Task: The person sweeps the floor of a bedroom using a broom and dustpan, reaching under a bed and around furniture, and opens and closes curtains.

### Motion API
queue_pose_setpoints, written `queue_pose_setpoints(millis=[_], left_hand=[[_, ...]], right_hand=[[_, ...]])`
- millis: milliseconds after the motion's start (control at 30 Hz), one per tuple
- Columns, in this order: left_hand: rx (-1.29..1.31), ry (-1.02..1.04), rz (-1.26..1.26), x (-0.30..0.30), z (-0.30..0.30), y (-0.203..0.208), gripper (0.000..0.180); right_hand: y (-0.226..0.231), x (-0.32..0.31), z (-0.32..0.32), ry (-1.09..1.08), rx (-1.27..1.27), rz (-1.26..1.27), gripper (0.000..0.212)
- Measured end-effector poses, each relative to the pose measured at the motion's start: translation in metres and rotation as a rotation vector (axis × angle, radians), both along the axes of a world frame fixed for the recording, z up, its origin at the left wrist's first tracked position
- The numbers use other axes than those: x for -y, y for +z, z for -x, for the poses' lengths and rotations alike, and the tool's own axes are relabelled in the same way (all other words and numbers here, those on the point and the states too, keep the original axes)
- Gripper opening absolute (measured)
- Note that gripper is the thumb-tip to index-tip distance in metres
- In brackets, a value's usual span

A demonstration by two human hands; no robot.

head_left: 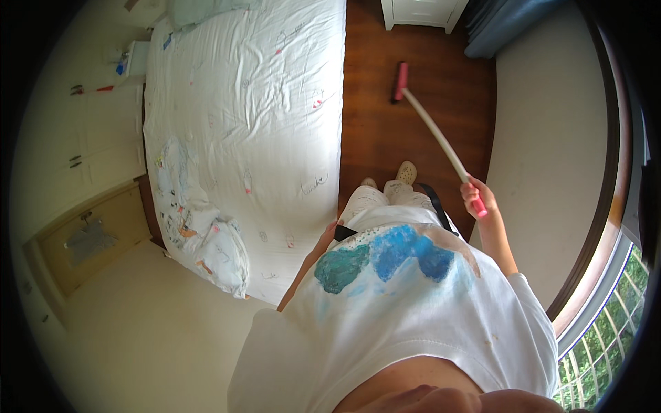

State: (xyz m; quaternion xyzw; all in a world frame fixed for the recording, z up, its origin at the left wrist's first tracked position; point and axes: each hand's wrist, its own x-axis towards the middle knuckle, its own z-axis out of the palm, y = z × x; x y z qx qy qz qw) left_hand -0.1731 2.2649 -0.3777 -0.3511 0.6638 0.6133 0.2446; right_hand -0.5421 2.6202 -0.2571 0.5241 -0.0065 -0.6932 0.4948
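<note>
My right hand (476, 197) is closed around the pink grip of a broom with a pale handle (441, 137). The broom's narrow pink head (400, 81), edged in dark, rests low at the wooden floor ahead of my feet, slightly blurred. Down by my left hip is my left hand (331, 230), close to the bed's side and a black strap (344, 233). My shirt and the strap partly cover that hand, so its fingers do not show clearly.
A bed with a white patterned sheet (255, 103) fills the left side, a crumpled quilt (206, 237) on it. Brown floor (372, 134) runs between bed and pale wall (551, 138). Ahead stand a white cabinet (423, 12) and a blue curtain (506, 27). A barred window (599, 344) is at right.
</note>
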Motion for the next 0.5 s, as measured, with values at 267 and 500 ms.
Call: queue_pose_setpoints(millis=[267,500], left_hand=[[-0.112,-0.246,-0.038,0.028,0.112,-0.011,0.046],[-0.338,-0.153,-0.263,0.083,0.173,-0.01,0.038]], right_hand=[[-0.03,0.094,0.037,0.338,-0.268,-0.211,0.016],[0.008,0.13,0.092,0.44,-0.52,-0.427,0.016]])
